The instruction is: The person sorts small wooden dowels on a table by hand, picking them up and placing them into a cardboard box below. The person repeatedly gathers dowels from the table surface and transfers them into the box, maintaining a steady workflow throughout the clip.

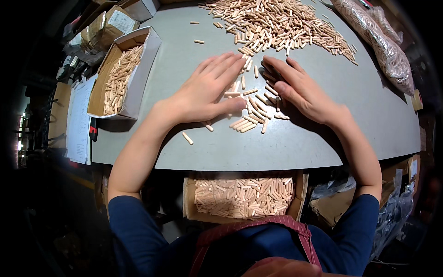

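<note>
Small wooden dowel pins (258,108) lie scattered on the grey table between my two hands. My left hand (210,87) is palm down with its fingers stretched out and thumb apart, over the left edge of these dowels. Opposite it, my right hand (302,87) is tilted on its edge, fingers extended, beside the dowels on the right. Neither hand grips anything. Beyond my fingertips a big heap of the same dowels (277,23) spreads over the far part of the table. A few single dowels lie near my left wrist.
On the left stands a white cardboard box (150,60) holding dowels, beside papers (79,120). An open carton (189,203) full of dowels sits below the table's front edge, by my lap. A clear plastic bag (383,46) of dowels lies at the far right, near a tape roll (417,99).
</note>
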Demonstrator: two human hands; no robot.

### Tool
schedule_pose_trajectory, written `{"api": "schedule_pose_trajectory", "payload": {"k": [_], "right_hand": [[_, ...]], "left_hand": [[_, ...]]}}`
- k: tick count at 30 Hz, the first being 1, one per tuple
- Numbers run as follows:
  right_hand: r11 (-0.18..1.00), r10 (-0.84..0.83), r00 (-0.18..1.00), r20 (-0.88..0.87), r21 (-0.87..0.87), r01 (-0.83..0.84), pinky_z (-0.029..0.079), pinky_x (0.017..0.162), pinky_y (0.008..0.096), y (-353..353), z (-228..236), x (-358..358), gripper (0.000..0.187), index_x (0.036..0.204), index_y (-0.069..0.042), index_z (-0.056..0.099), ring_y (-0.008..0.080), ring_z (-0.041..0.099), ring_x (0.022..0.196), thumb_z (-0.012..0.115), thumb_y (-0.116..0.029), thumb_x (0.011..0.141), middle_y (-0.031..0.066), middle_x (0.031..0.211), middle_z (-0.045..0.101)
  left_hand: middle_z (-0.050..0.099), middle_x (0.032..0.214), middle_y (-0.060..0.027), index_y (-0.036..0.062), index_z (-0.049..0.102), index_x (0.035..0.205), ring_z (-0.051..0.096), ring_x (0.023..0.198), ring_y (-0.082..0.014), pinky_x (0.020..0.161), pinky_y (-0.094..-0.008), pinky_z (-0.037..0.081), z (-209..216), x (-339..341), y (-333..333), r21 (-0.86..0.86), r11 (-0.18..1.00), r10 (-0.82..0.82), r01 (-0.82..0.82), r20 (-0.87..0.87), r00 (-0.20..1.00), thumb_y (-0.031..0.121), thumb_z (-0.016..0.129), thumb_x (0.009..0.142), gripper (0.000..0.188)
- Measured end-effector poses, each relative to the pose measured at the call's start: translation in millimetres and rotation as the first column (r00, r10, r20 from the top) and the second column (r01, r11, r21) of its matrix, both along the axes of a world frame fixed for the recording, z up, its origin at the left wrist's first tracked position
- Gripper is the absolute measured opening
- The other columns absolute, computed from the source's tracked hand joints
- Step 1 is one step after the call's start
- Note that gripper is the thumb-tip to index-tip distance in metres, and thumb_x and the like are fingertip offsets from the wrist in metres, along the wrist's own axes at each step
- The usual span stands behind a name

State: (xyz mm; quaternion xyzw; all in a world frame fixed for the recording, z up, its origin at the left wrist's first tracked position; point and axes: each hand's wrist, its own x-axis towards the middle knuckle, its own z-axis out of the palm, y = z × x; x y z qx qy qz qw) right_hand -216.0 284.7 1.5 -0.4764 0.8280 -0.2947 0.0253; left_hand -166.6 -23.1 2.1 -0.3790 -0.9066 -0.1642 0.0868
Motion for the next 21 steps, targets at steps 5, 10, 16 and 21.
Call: {"api": "schedule_pose_trajectory", "payload": {"k": [5,10,16,21], "right_hand": [[0.974,-0.001,0.987,0.159,-0.224,0.037,0.032,0.126,0.0532,-2.2,-5.6,-0.3,0.052,0.156,-0.001,0.046,0.0377,0.058,0.134,0.048,-0.031,0.113,0.0220,0.144,0.060],[0.980,0.030,0.986,-0.165,-0.187,-0.062,0.036,0.122,0.0532,-17.6,-3.0,6.6,0.041,0.143,-0.004,0.058,0.0367,0.060,0.130,0.064,-0.013,0.103,0.0169,0.139,0.063],[0.964,0.007,0.924,-0.382,-0.242,-0.107,0.039,0.120,0.0559,-36.4,-6.5,13.1,0.016,0.102,-0.006,0.069,0.0314,0.066,0.109,0.077,-0.009,0.089,0.0094,0.107,0.066],[0.966,-0.032,0.891,-0.453,-0.242,-0.088,0.044,0.117,0.0519,-42.5,-8.1,21.8,0.017,0.097,-0.006,0.065,0.0314,0.065,0.102,0.078,-0.007,0.086,0.0101,0.099,0.064]], "left_hand": [[0.035,0.169,-0.0252,-0.0020,0.032,0.165,0.029,0.159,-0.0423,0.129,-0.0533,0.023,2.6,4.6,0.3,-0.040,0.999,-0.034,0.035,0.032,0.999,0.059,0.062,0.100,0.094],[0.035,0.169,-0.0247,-0.0014,0.033,0.165,0.029,0.159,-0.0421,0.129,-0.0532,0.023,1.6,4.9,3.6,-0.038,0.999,-0.028,0.029,0.006,1.000,0.057,0.063,0.100,0.092],[0.042,0.165,-0.0228,-0.0013,0.039,0.161,0.033,0.157,-0.0399,0.127,-0.0522,0.025,-3.7,-0.7,6.9,0.013,1.000,-0.012,0.012,-0.007,1.000,0.053,0.060,0.104,0.081],[0.057,0.150,-0.0213,-0.0006,0.054,0.148,0.045,0.148,-0.0386,0.121,-0.0487,0.034,-5.9,-6.3,9.8,0.220,0.975,0.034,-0.033,-0.002,0.999,0.036,0.062,0.106,0.056]]}}
